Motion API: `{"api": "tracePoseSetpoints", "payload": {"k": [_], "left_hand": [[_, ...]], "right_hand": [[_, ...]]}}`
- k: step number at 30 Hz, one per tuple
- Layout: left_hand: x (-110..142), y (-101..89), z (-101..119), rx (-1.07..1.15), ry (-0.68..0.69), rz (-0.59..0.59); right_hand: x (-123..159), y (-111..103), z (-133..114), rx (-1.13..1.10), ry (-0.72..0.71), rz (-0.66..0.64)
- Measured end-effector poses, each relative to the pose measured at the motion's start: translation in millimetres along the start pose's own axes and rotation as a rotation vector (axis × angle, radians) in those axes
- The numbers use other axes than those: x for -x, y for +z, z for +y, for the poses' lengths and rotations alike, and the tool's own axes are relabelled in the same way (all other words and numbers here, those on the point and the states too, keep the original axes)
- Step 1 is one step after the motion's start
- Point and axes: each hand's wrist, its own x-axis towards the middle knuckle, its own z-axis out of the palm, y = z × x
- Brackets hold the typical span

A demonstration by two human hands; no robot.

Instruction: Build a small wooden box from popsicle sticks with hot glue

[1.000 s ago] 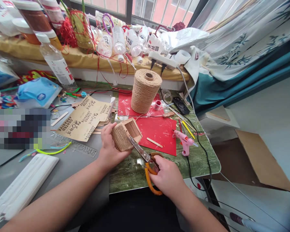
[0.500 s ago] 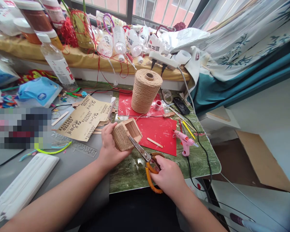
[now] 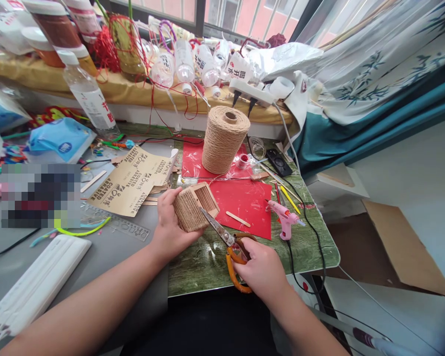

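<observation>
My left hand (image 3: 171,220) is closed around a small twine-wrapped wooden box (image 3: 188,207), tilted so that its open, stick-lined side faces right. In my right hand (image 3: 261,264) is a pair of scissors (image 3: 226,236) with orange-brown handles. The blade tips point up and left, at the box's near edge; whether they touch it I cannot tell. Behind the box stands a large spool of twine (image 3: 225,141), with a strand trailing from its base toward the box. A red sheet (image 3: 244,202) lies under a loose craft stick (image 3: 238,219).
A pink glue gun (image 3: 285,217) with a black cord stands to the right, near a yellow pencil (image 3: 289,199) and a phone (image 3: 278,162). Abrasive paper (image 3: 131,183), a clear ruler (image 3: 128,226) and a white power strip (image 3: 37,287) lie left. A water bottle (image 3: 91,99) stands behind.
The scissors and my right hand have shifted slightly right. The box in my left hand has moved a touch to the right too.
</observation>
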Motion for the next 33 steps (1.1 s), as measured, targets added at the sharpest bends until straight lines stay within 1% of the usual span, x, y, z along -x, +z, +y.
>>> {"api": "tracePoseSetpoints", "payload": {"k": [5,14,17,24,29,33], "left_hand": [[1,0.4,0,0.012,-0.003,-0.005],[-2,0.1,1,0.004,0.023,0.027],[-1,0.3,1,0.005,0.034,0.043],[2,1.3,-1,-0.004,0.034,0.018],[2,1.7,-1,-0.003,0.037,0.024],[2,2.2,0,-0.017,0.050,0.021]], "right_hand": [[1,0,0,-0.057,0.024,-0.032],[3,9,-4,-0.054,0.006,-0.056],[3,6,-7,-0.093,0.013,-0.081],[-2,-1,-5,-0.160,0.065,-0.188],[-2,-7,-6,-0.149,0.015,-0.245],[-3,-6,-12,-0.140,-0.008,-0.229]]}}
